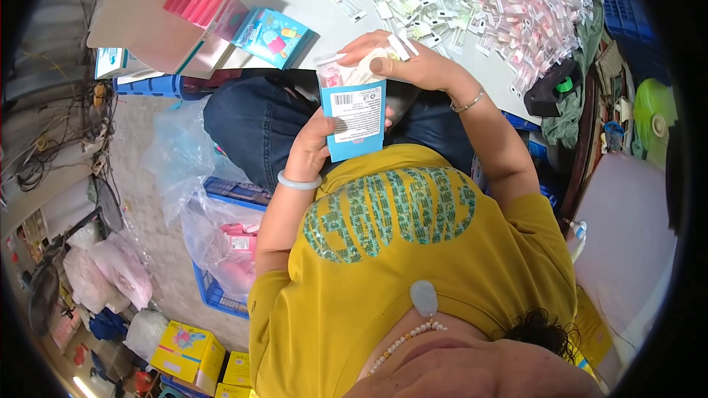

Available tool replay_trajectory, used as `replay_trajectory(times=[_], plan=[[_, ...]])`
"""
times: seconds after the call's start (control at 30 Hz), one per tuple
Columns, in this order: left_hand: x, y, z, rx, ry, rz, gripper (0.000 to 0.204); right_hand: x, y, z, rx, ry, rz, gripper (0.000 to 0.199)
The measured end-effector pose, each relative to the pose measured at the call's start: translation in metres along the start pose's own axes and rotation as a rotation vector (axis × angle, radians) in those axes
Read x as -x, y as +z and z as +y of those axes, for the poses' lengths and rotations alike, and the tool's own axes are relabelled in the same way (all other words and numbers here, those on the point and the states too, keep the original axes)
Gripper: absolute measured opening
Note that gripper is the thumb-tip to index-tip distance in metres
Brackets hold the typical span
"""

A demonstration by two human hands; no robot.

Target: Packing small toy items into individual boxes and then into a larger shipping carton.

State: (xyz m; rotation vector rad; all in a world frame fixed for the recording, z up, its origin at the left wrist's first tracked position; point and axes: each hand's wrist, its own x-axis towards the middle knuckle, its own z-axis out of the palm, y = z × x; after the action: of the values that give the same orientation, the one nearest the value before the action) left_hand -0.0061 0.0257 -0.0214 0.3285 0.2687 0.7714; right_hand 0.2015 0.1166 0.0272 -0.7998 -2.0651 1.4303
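the left hand (316, 138) gripped the pack (355, 121), which ran near to far; the right hand (417, 68) held strips (402, 47) at the pack's far end.

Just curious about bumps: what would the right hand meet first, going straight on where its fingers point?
Beyond the packet at its fingers, the right hand would probably meet the blue box on the table first, though depth is unclear and it might pass over.

Mustard T-shirt (402, 280), sequined print (387, 214), pale bangle (299, 185), bead necklace (402, 340), blue jeans (243, 129)
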Motion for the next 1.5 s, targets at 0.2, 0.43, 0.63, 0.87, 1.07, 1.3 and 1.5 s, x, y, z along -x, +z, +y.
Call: replay_trajectory(times=[0.2, 0.43, 0.63, 0.87, 1.07, 1.3, 1.5], plan=[[-0.005, 0.006, -0.004, -0.118, -0.047, -0.054, 0.092, 0.004, -0.025, -0.014, -0.313, 0.120, -0.119, 0.035], [0.001, 0.008, -0.007, -0.164, -0.088, -0.002, 0.073, 0.015, 0.010, -0.022, 0.409, 0.055, -0.133, 0.062], [0.012, 0.009, -0.013, -0.207, 0.017, 0.273, 0.054, 0.027, 0.000, -0.023, 0.121, 0.022, 0.150, 0.039], [0.000, 0.004, -0.025, -0.223, 0.182, 0.397, 0.043, 0.029, 0.015, -0.018, 0.276, -0.113, 0.206, 0.011], [0.006, 0.011, -0.025, -0.406, 0.201, 0.436, 0.050, 0.032, 0.019, -0.018, 0.093, -0.042, 0.169, 0.014], [0.012, 0.027, -0.017, -0.735, 0.467, 0.378, 0.067, 0.041, 0.028, -0.016, 0.018, 0.068, 0.016, 0.013], [0.033, 0.022, -0.023, -0.944, 0.553, 0.416, 0.057, 0.048, 0.034, -0.023, 0.033, 0.108, -0.007, 0.013]])
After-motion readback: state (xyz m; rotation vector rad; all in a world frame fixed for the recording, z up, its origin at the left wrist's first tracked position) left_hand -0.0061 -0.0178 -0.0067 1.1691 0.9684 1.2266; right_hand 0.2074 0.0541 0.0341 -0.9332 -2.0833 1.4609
